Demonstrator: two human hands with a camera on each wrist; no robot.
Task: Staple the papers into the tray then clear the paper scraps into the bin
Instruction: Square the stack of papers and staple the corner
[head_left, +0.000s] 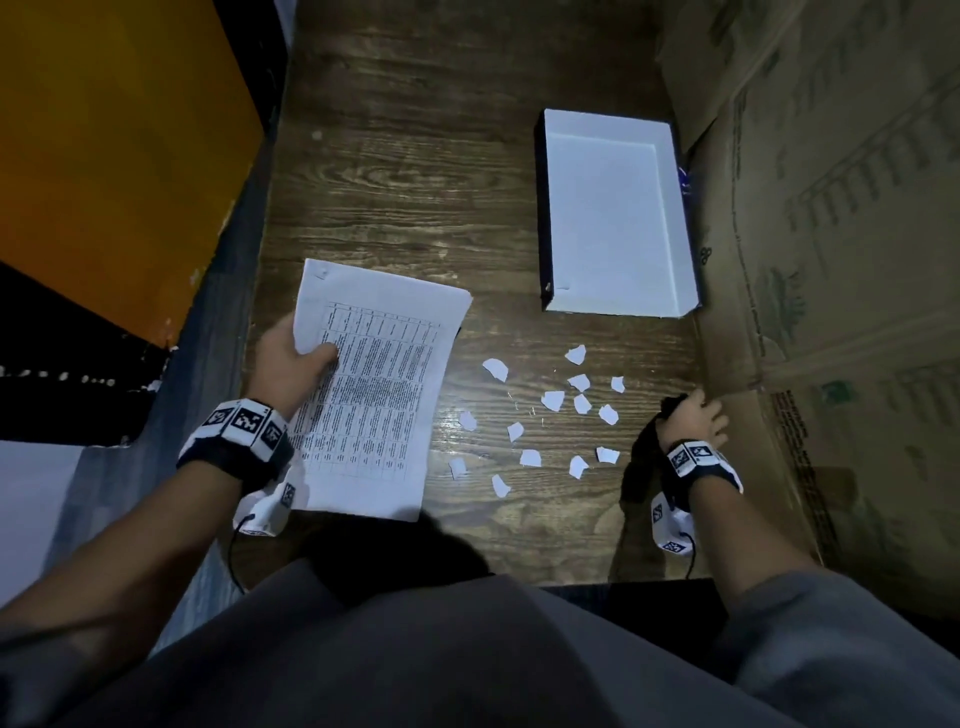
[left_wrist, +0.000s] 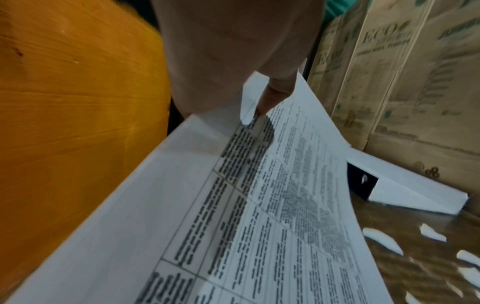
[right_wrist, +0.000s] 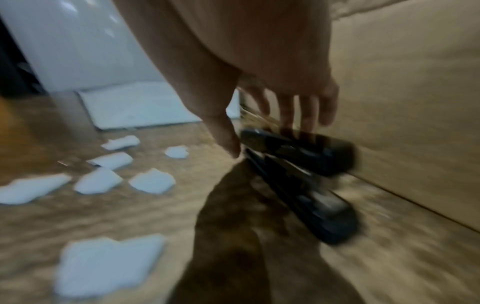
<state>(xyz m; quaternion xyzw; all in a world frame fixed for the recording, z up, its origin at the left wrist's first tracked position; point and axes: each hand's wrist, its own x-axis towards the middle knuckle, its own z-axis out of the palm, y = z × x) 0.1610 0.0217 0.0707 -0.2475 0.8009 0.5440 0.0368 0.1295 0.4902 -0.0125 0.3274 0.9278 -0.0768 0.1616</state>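
Left hand (head_left: 291, 358) pinching papers (head_left: 374, 389) at left edge, thumb on top, long axis running near-to-far, tilted right, right hand (head_left: 696, 421) w/ fingers on black stapler (right_wrist: 298, 164) near right, grip unclear, blurred, scraps (head_left: 545, 415) between, tray (head_left: 675, 218) far right, long axis near-far.

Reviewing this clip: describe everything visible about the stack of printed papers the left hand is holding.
The stack of printed papers is white sheets, the top one carrying a dense black-ruled table of small text, unreadable here. A small mark at its far left corner may be a staple; too small to tell. It lies angled on the wooden table, its left side lifted by the left hand, thumb pressed on top. The far edge curls upward in the left wrist view. It sits left of the paper scraps, apart from them.
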